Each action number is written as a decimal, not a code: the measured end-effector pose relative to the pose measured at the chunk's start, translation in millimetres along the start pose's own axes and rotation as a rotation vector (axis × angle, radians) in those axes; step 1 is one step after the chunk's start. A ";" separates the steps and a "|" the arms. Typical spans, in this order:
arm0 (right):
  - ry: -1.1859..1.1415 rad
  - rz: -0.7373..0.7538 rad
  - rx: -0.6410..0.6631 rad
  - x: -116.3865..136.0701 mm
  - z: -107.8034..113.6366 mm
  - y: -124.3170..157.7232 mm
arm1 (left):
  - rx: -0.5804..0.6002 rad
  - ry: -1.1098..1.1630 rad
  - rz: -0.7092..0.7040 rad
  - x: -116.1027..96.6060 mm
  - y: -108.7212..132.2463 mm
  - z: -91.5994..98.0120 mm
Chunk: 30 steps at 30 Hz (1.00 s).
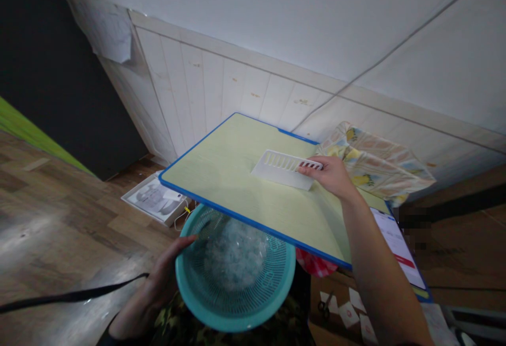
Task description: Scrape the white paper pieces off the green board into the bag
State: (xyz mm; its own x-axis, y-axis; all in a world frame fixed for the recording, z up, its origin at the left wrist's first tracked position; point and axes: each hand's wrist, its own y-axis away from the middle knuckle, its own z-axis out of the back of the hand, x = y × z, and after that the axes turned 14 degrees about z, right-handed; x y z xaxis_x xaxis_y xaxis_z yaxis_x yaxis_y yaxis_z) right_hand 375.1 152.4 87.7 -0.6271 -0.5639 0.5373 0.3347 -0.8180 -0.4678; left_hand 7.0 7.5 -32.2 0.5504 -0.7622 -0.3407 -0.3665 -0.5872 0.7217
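My right hand (324, 176) is closed around the slotted edge of a flat white plastic scraper (279, 171). Its plain long edge rests on or just over the pale yellow board (221, 161), which has a blue rim. Below the board's near edge, a teal plastic colander (237, 320) sits on my lap, partly under the board. Inside it lies a heap of clear, whitish small pieces (236, 254), too blurred to name. My left hand (168, 267) grips the colander's left rim, thumb over the edge and the other fingers hidden beneath.
A phone or tablet (397, 246) lies on the board's right end. Patterned cloth (375, 161) is bunched against the wall behind. A white box (154, 198) stands on the floor at left. Scissors (325, 304) and paper pieces (348, 314) lie lower right. A dark strap (75, 296) crosses at left.
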 end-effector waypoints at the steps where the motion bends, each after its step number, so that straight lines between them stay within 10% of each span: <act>1: -0.008 -0.007 0.006 0.5 2.3 0.6 | -0.022 -0.001 -0.009 -0.3 0.3 -0.7; 30: 0.113 0.056 0.034 75.0 1.4 74.4 | -0.037 0.002 -0.003 1.4 3.2 -12.1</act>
State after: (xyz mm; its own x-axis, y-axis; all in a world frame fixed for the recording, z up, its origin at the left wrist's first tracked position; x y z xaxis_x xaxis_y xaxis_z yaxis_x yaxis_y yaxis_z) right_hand 354.0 49.1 94.2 -0.6816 -0.5938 0.4276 0.3938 -0.7902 -0.4696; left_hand 15.7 7.8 -23.1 0.5531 -0.7600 -0.3413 -0.3374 -0.5789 0.7423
